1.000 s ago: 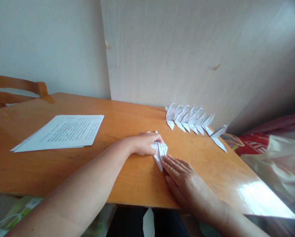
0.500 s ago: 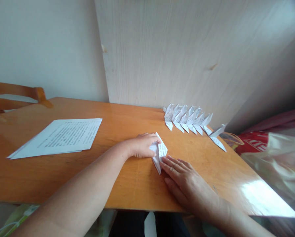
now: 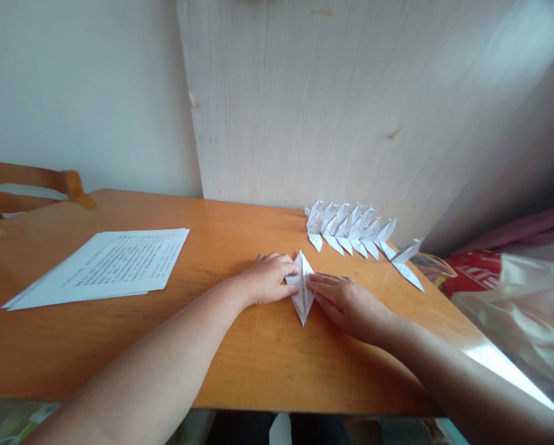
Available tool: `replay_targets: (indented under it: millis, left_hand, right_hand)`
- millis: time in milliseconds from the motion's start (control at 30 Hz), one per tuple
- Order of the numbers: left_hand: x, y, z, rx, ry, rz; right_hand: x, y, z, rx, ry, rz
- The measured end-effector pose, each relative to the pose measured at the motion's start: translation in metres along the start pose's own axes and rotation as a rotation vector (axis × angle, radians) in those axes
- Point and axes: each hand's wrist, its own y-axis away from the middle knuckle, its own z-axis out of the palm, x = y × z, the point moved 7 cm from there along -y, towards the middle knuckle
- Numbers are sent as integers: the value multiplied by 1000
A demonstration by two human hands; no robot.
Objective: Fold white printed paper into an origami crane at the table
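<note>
A small folded paper piece (image 3: 302, 290), printed with text and shaped like a narrow diamond, lies on the orange wooden table (image 3: 240, 358). My left hand (image 3: 266, 279) has curled fingers pressed on its left side. On the piece's right edge rests my right hand (image 3: 346, 301), its fingertips pinching the paper. Both hands hold the piece flat against the table.
A row of several finished folded paper pieces (image 3: 351, 230) lies by the pale wood panel (image 3: 332, 105) at the back. A stack of printed sheets (image 3: 114, 262) lies at the left. A wooden chair back (image 3: 31, 185) stands far left, and a plastic bag (image 3: 513, 303) is off the right edge.
My right hand moved up from below the folded piece to its right side and curled onto it. The piece turned more upright. The camera tilted slightly.
</note>
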Motion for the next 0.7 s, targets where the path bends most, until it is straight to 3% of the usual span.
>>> replay_targets:
  millis: [333,533,700]
  left_hand:
    - [-2,-4,-2,52,-45,17]
    - [0,-4,2,44,5,14]
    - [5,-3,3,23,6,31]
  right_hand:
    - [13,-28,1,-101,-21,-64]
    - [17,-25,5,-9,-56,-97]
    - [19,-20,7,38,-66,-34]
